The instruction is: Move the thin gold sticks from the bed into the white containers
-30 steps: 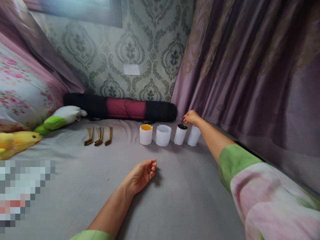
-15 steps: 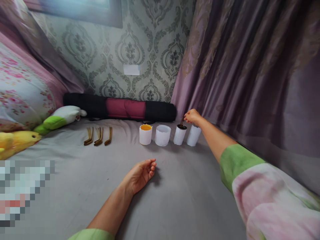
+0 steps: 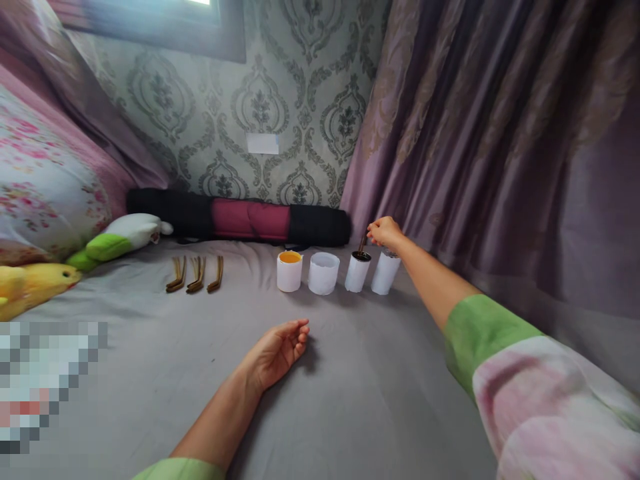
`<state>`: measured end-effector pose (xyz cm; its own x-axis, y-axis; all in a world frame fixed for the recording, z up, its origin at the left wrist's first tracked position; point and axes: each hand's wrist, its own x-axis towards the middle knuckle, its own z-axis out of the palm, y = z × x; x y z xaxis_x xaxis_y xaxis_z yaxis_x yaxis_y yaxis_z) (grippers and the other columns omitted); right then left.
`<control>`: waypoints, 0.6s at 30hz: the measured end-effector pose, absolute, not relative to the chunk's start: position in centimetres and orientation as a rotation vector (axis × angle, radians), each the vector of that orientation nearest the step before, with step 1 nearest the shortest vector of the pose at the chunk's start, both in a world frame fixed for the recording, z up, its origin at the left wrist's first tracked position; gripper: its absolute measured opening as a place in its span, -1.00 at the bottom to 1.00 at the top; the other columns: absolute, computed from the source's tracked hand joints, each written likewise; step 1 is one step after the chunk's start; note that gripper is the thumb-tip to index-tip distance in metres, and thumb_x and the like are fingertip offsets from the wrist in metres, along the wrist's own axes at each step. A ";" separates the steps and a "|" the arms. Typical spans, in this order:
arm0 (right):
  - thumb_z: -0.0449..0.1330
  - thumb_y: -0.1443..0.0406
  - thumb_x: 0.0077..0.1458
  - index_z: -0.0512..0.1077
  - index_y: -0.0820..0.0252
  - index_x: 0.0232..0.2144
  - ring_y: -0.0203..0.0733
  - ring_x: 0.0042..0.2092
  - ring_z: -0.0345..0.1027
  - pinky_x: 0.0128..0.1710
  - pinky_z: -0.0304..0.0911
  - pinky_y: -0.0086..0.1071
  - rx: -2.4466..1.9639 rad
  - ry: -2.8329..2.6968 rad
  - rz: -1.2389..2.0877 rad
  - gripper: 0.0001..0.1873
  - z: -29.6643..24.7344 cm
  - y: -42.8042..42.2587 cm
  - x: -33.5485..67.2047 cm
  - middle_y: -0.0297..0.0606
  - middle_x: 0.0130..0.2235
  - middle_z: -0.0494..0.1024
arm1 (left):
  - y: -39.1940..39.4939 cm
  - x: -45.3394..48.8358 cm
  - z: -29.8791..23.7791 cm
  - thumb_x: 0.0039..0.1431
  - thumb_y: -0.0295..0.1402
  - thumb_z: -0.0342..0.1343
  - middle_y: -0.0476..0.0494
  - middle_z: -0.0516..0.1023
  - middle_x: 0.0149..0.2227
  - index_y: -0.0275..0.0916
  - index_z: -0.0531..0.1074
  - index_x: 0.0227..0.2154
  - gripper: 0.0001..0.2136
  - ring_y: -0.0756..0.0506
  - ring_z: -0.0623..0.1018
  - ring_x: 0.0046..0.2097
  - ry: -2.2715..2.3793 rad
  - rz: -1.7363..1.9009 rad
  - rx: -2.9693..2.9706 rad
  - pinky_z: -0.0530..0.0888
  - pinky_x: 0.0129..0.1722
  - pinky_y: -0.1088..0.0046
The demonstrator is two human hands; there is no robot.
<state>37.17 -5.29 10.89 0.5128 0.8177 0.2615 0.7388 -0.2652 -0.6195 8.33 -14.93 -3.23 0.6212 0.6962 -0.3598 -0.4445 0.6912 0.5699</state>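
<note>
Four white cups stand in a row on the grey bedsheet (image 3: 150, 373). The leftmost cup (image 3: 289, 271) holds something orange, the second cup (image 3: 323, 273) looks pale inside, the third cup (image 3: 357, 271) is dark inside, and the fourth cup (image 3: 385, 272) stands at the right end. My right hand (image 3: 384, 232) is pinched on a thin brown stick (image 3: 361, 245) whose lower end is in the third cup. My left hand (image 3: 276, 353) rests on the sheet, palm up, fingers loosely curled, holding nothing. Three brown bent sticks (image 3: 196, 274) lie to the left of the cups.
A black and maroon bolster (image 3: 240, 219) lies along the patterned wall behind the cups. Purple curtains (image 3: 500, 147) hang at the right. A white-green plush (image 3: 120, 235), a yellow plush (image 3: 30, 283) and a floral pillow (image 3: 40, 180) sit at the left.
My right hand has lifted slightly with the stick above the third cup. The view has tilted a little. My left hand stays in place.
</note>
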 end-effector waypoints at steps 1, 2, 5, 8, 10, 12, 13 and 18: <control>0.01 0.27 0.04 0.38 0.27 -0.43 -0.45 -0.62 0.23 -0.67 0.12 -0.59 -2.043 -1.267 0.138 -0.80 11.0 -5.5 37.0 -0.21 -0.47 0.47 | -14.9 8.3 -3.2 0.01 -0.56 0.00 -0.11 0.41 -0.50 -0.40 0.34 -0.36 -0.90 0.11 0.40 -0.53 0.601 0.681 0.458 0.39 -0.56 0.64; 0.01 0.27 0.04 0.38 0.27 -0.44 -0.45 -0.62 0.23 -0.67 0.12 -0.59 -2.037 -1.268 0.135 -0.80 11.0 -5.7 36.8 -0.21 -0.47 0.48 | -15.0 8.3 -3.2 0.01 -0.56 0.00 -0.11 0.41 -0.50 -0.40 0.34 -0.36 -0.90 0.11 0.40 -0.53 0.601 0.681 0.460 0.39 -0.57 0.65; 0.00 0.24 0.05 0.38 0.28 -0.45 -0.45 -0.63 0.23 -0.67 0.12 -0.59 -2.024 -1.270 0.121 -0.77 11.1 -6.1 36.5 -0.20 -0.48 0.47 | -15.0 8.3 -3.2 0.02 -0.55 -0.01 -0.10 0.41 -0.49 -0.40 0.33 -0.35 -0.90 0.11 0.40 -0.53 0.601 0.681 0.462 0.38 -0.57 0.65; -0.02 0.19 0.06 0.39 0.30 -0.46 -0.45 -0.64 0.22 -0.68 0.10 -0.59 -2.015 -1.266 0.100 -0.70 10.9 -6.5 36.5 -0.19 -0.51 0.47 | -15.0 8.3 -3.4 0.02 -0.55 -0.01 -0.10 0.41 -0.49 -0.40 0.33 -0.35 -0.89 0.11 0.40 -0.54 0.597 0.682 0.460 0.38 -0.57 0.65; -0.03 0.14 0.06 0.39 0.31 -0.45 -0.44 -0.64 0.22 -0.69 0.09 -0.59 -2.005 -1.266 0.089 -0.65 10.7 -6.9 36.4 -0.18 -0.52 0.47 | -14.9 8.3 -3.4 0.01 -0.55 0.00 -0.10 0.41 -0.49 -0.40 0.33 -0.35 -0.89 0.11 0.40 -0.53 0.591 0.681 0.459 0.39 -0.56 0.64; -0.04 0.10 0.05 0.39 0.33 -0.42 -0.44 -0.63 0.23 -0.69 0.08 -0.60 -1.989 -1.273 0.090 -0.61 10.4 -7.5 36.2 -0.18 -0.52 0.47 | -14.9 8.2 -3.4 0.00 -0.55 0.01 -0.10 0.41 -0.49 -0.40 0.33 -0.34 -0.88 0.11 0.40 -0.52 0.589 0.678 0.457 0.39 -0.55 0.64; -0.04 0.09 0.05 0.39 0.34 -0.40 -0.44 -0.63 0.24 -0.69 0.07 -0.60 -1.980 -1.279 0.093 -0.60 10.2 -7.8 36.0 -0.17 -0.52 0.47 | -15.0 8.2 -3.4 0.00 -0.55 0.02 -0.10 0.41 -0.49 -0.41 0.33 -0.34 -0.88 0.11 0.40 -0.52 0.591 0.677 0.457 0.39 -0.54 0.64; -0.05 0.06 0.04 0.38 0.35 -0.35 -0.43 -0.63 0.24 -0.71 0.06 -0.59 -1.940 -1.312 0.127 -0.55 9.5 -9.6 34.8 -0.16 -0.50 0.48 | -15.1 8.3 -3.1 -0.02 -0.55 0.02 -0.09 0.40 -0.49 -0.42 0.31 -0.33 -0.86 0.11 0.39 -0.53 0.620 0.686 0.460 0.35 -0.56 0.65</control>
<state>34.81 -9.64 9.48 0.4631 0.8250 0.3238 0.7478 -0.1675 -0.6425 8.28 -15.08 -3.09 0.6088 0.7009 -0.3716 -0.4401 0.6882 0.5769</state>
